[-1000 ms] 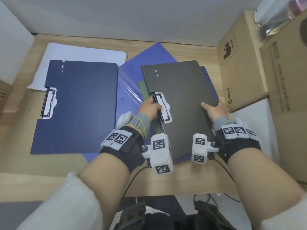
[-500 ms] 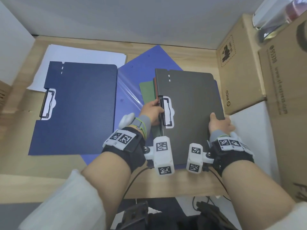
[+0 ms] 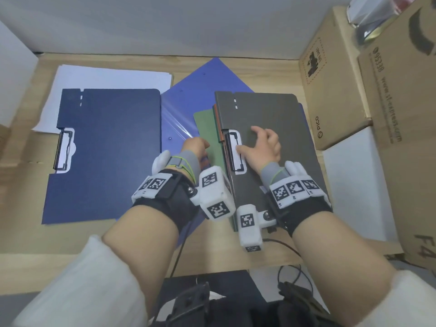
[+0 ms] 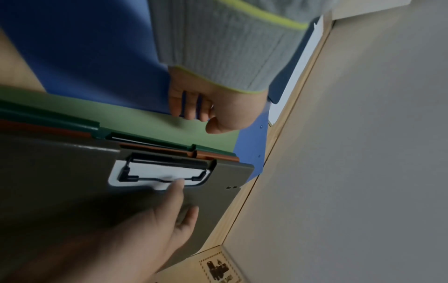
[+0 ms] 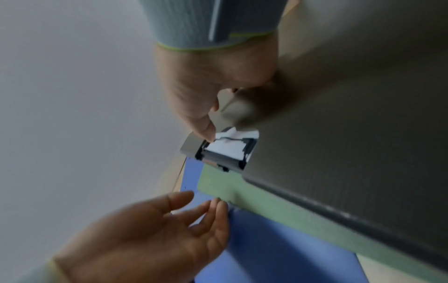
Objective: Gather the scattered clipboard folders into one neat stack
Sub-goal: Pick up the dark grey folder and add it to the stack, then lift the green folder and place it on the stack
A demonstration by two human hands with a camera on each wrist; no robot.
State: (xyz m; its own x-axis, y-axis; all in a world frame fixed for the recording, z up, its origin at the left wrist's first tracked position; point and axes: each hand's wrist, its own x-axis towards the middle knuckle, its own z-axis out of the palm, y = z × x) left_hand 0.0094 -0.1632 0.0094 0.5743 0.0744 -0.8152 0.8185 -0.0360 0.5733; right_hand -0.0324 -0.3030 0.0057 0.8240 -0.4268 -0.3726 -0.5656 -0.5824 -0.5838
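Note:
A dark grey clipboard folder (image 3: 271,109) lies on top of a brown folder (image 3: 221,140) and a green folder (image 3: 205,123), all on a light blue folder (image 3: 207,81). A navy folder (image 3: 106,149) lies apart to the left. My right hand (image 3: 262,145) rests on the grey folder with fingers spread, its thumb on the white clip patch (image 3: 234,152). My left hand (image 3: 195,146) is beside the pile. In the right wrist view its straight fingers (image 5: 218,208) touch the green folder's (image 5: 266,197) edge.
White paper sheets (image 3: 106,76) lie under the navy folder at the back left. Two cardboard boxes (image 3: 330,90) (image 3: 401,114) stand close on the right, next to a white box (image 3: 349,180). A white wall closes the back. Cables hang below the table's front edge (image 3: 70,246).
The grey folder has been squared up over the pile. My right hand left its right edge and now lies on top near the clip. My left hand let go of the clip edge and shifted left.

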